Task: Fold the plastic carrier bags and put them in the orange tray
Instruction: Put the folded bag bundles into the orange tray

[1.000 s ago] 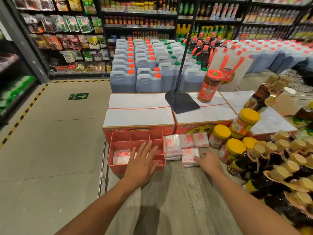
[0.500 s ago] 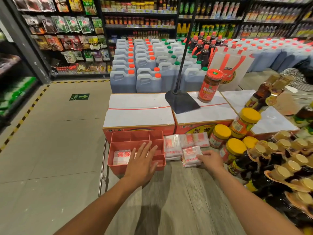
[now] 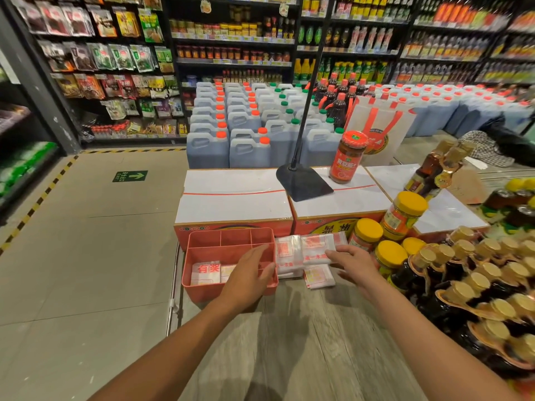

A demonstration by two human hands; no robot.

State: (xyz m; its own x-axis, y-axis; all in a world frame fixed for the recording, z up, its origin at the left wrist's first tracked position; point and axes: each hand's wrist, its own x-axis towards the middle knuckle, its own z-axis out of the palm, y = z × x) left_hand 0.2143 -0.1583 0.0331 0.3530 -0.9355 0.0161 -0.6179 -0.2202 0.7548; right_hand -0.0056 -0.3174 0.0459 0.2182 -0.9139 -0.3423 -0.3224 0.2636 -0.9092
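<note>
View: head camera, the only one, looking down along both forearms at a wooden table point(image 3: 289, 348) in a shop aisle.
Right hand point(image 3: 354, 263): the fingers are nearly straight and lie on the right edge of a folded bag point(image 3: 317, 250). The thumb is hidden underneath, so this reads as a light pinch. The bag sits raised above its neighbours.
Left hand point(image 3: 249, 274): spread and relaxed, holding nothing, over the right end of the orange tray point(image 3: 208, 293). Whether it touches the rim cannot be told.
Orange tray: at the table's far left corner, against the cartons point(image 3: 234, 204), and split into compartments. The large near compartment holds the stored bags point(image 3: 207, 272), lying flat.
Loose bags point(image 3: 286, 253): a stack just right of the tray, against its wall. A spare bag point(image 3: 318, 277) lies nearer the person.
Step, as a judgement: carrying the pinched bag leftward to the tray's near compartment.
Risk, unfolding: slick plastic held by one edge only could slip or spring open before it lands.
Risk, blocked drop: the left hand covers part of the compartment, so the bag may catch on the rim or on the fingers.
Risk, knock: the yellow-lidded jars point(image 3: 367, 235) and bottles point(image 3: 463, 270) stand close to the right wrist, and a wide swing could topple one.
</note>
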